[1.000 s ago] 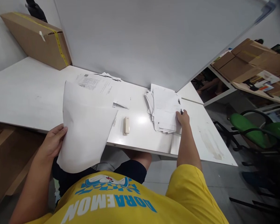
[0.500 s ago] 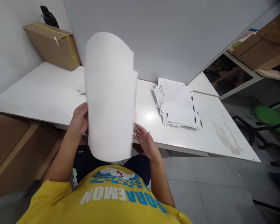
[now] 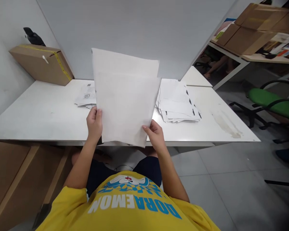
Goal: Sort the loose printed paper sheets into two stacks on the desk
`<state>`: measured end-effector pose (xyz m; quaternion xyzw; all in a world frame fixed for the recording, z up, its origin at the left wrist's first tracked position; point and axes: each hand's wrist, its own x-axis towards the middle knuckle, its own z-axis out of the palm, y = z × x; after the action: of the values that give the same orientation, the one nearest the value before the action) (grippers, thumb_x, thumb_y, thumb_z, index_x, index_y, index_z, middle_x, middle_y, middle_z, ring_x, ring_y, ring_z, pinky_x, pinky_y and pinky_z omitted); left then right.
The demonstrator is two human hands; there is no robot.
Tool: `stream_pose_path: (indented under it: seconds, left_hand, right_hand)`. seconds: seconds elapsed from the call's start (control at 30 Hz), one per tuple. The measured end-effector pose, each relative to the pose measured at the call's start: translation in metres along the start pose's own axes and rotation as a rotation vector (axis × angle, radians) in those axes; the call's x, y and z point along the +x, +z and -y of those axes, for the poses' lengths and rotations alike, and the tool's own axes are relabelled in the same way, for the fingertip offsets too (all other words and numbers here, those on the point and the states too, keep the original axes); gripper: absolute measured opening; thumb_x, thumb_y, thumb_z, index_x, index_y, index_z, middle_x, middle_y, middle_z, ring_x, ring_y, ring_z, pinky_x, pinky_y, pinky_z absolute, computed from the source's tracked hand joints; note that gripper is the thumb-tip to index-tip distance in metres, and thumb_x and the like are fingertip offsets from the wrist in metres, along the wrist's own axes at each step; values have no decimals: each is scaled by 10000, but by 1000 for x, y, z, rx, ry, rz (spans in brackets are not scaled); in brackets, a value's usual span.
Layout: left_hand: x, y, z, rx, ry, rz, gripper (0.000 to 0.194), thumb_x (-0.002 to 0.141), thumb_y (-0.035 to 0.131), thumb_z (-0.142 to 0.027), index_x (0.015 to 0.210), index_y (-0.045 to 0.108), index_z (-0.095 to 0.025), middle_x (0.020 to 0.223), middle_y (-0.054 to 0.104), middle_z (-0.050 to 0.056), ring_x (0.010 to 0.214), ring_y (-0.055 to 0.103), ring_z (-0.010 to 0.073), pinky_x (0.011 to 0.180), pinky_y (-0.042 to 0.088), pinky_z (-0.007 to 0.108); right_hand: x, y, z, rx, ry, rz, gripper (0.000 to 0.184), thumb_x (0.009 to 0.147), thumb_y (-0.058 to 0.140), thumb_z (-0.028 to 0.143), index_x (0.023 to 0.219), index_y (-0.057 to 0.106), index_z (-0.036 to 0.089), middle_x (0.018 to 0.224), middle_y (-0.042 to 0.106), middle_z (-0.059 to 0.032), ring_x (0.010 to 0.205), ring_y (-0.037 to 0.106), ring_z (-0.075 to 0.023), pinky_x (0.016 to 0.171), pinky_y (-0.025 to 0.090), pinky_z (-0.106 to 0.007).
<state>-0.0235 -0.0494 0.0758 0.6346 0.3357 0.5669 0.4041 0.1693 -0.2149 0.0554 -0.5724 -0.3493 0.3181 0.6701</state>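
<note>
Two or more overlapping sheets of paper (image 3: pixel 127 106) are held up before me, above the front edge of the white table (image 3: pixel 38 117). My left hand (image 3: pixel 94 123) is closed on their lower left edge, thumb in front. At the lower right edge, my right hand (image 3: pixel 155 133) pinches them, its thumb lying on the front sheet. The sides facing me look blank. Behind them, to the right, lies an untidy pile of papers (image 3: pixel 177 101) with dark marks along one edge. A smaller paper stack (image 3: pixel 85 94), partly hidden by the sheets, lies to the left.
A cardboard box (image 3: pixel 40 64) with yellow tape leans at the back left of the table, against the wall. A grey panel (image 3: pixel 135 29) rises behind the table. Off to the right are a green chair (image 3: pixel 272 101) and more cardboard boxes (image 3: pixel 250 35) on another table.
The sheets were curled and upright in my left hand, with my right hand open beside them. Now they are flatter and spread apart, and my right hand has closed on their right edge.
</note>
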Motion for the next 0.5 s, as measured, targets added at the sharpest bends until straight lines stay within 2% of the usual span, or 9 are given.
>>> stream_pose_path:
  seconds: [0.1,0.17,0.27,0.33,0.43,0.5]
  left_hand:
    - [-1,5,-5,36,138,-51,417,918,550,-631,1007,631,-232,994,640,59,986,608,212,906,476,304]
    - [-2,6,-1,62,164,-76,433,925,530,-646,1008,630,-232,979,637,60,975,612,210,913,477,306]
    - [-4,1,12,96,134,-111,453,934,501,-664,959,624,-229,902,613,46,903,611,197,881,484,298]
    - [-7,-4,23,80,121,-134,501,932,465,-703,989,615,-228,921,606,50,928,618,202,895,487,305]
    - [-11,-10,36,-16,191,-144,585,909,429,-767,1100,578,-234,1027,599,75,1036,623,225,950,481,337]
    - [-11,-11,42,-70,258,-121,609,881,492,-771,1178,537,-241,1109,591,92,1090,619,235,968,478,355]
  right_hand:
    - [12,7,-10,-42,-113,-94,257,824,704,493,908,646,258,882,664,-15,899,594,-224,839,493,-362]
    - [18,12,-15,-41,-150,-107,243,840,680,484,914,624,259,881,645,-13,894,582,-216,833,484,-351]
    - [20,22,-25,-31,-173,-146,254,850,655,495,929,599,260,871,621,-13,896,568,-213,833,477,-342]
    - [19,29,-34,-3,-164,-161,259,849,653,495,932,584,260,874,613,-12,894,565,-209,843,475,-340]
    - [16,37,-46,26,-167,-173,274,847,659,493,953,562,259,912,606,-17,903,574,-204,856,477,-343]
    - [16,39,-51,25,-197,-170,307,840,666,496,995,551,258,955,606,-28,936,587,-211,865,483,-352]
